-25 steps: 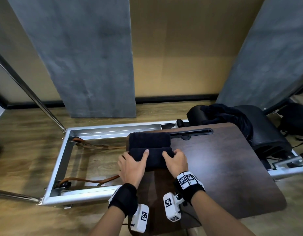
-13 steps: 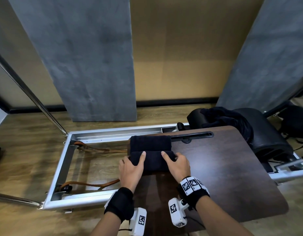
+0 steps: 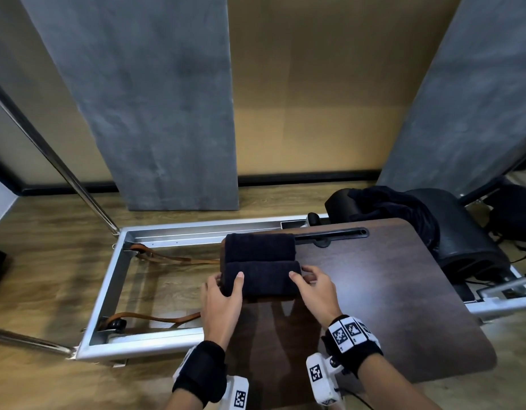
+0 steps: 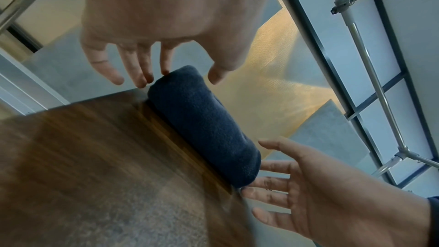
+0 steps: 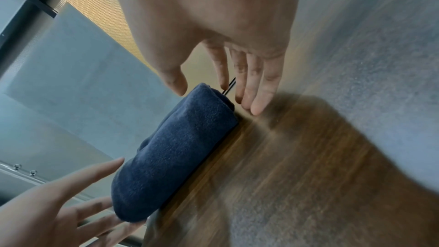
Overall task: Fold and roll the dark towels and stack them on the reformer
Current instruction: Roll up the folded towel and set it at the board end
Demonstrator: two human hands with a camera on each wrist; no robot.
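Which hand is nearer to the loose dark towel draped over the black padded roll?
Right. The right hand sits at the near rolled towel's right end, on the loose dark towel's side; the left hand is at the opposite end, farther away.

Two navy rolled towels (image 3: 260,247) lie on a dark brown wood-grain board (image 3: 388,291) above a silver frame (image 3: 108,291), with tan straps (image 3: 155,318) inside. Black wristbands (image 3: 201,371) carry white tags printed in black-and-white squares. Grey mottled panels (image 3: 155,99) stand against an ochre wall (image 3: 315,84); the floor (image 3: 34,261) is light brown wood.
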